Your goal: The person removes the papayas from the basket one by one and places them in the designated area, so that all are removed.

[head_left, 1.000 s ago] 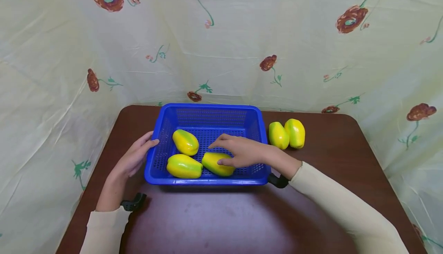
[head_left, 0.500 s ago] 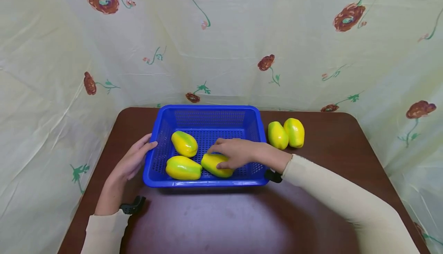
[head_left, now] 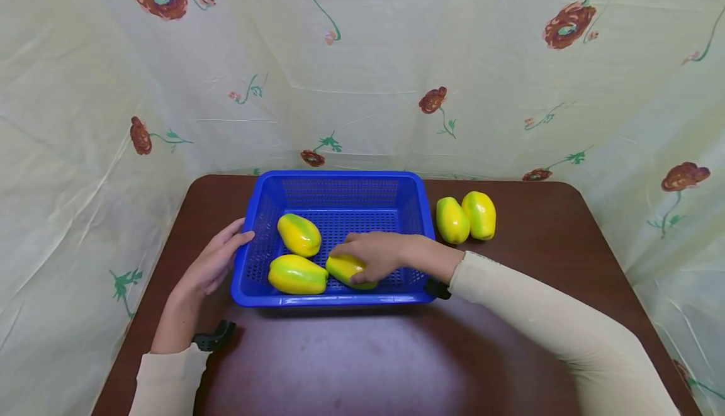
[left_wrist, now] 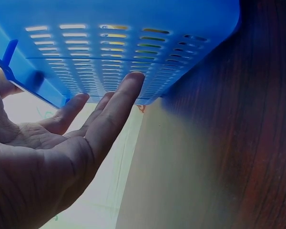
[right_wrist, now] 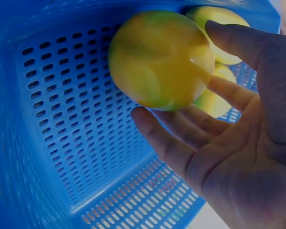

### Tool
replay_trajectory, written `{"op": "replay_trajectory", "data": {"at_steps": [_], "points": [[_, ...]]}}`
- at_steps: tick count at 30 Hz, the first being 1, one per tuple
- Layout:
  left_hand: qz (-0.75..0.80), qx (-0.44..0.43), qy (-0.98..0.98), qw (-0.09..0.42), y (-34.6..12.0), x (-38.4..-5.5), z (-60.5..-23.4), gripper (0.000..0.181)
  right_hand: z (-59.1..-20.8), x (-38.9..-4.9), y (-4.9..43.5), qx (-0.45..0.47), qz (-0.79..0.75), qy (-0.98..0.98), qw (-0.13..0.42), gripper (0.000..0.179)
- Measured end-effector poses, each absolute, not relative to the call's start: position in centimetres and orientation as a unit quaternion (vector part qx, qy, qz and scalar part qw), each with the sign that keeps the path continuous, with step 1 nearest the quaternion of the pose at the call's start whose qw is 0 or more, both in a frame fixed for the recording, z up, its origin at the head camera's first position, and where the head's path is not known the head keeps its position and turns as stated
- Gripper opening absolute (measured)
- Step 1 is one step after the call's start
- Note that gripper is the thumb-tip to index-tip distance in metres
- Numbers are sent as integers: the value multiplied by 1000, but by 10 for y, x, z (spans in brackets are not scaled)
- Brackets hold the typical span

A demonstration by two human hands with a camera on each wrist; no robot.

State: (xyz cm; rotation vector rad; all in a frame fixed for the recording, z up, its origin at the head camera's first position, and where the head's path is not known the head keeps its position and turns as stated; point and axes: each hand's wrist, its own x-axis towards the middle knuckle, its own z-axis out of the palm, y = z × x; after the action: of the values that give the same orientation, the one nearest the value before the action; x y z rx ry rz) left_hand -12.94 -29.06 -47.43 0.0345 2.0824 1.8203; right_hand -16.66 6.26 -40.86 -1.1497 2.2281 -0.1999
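A blue plastic basket [head_left: 340, 301] with slotted walls stands on the table, holding three yellow-green papayas. My right hand [head_left: 375, 253] reaches in from the right and grips the front-right papaya [head_left: 342, 268], thumb on its near side and fingers over its far side. In the right wrist view this papaya [right_wrist: 159, 59] lies between thumb and fingers. The other two, a back papaya [head_left: 299, 235] and a front-left papaya [head_left: 297, 274], lie left of it. My left hand [head_left: 214, 258] holds the basket's left side, thumb over the rim; its fingers [left_wrist: 112, 112] lie along the outer wall.
Two more papayas, a nearer one [head_left: 452, 221] and one beside it [head_left: 480, 216], rest on the brown table [head_left: 544, 246] right of the basket. A flowered curtain [head_left: 362, 76] hangs behind the table and along its sides.
My right hand has moved slightly left and down, and its fingers have come round the front-right papaya. The left hand stays at the basket's left rim.
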Motion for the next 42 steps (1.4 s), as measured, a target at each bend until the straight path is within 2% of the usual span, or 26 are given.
{"op": "replay_trajectory", "data": {"at_steps": [6, 21, 42], "points": [[651, 13, 735, 188, -289, -130, -473, 67, -408, -166, 62, -427, -67, 844, 318, 69], [647, 6, 738, 190, -290, -127, -473, 69, -397, -166, 75, -412, -106, 853, 302, 70], [644, 5, 742, 185, -286, -125, -474, 67, -385, -153, 108, -403, -197, 865, 227, 68]]}}
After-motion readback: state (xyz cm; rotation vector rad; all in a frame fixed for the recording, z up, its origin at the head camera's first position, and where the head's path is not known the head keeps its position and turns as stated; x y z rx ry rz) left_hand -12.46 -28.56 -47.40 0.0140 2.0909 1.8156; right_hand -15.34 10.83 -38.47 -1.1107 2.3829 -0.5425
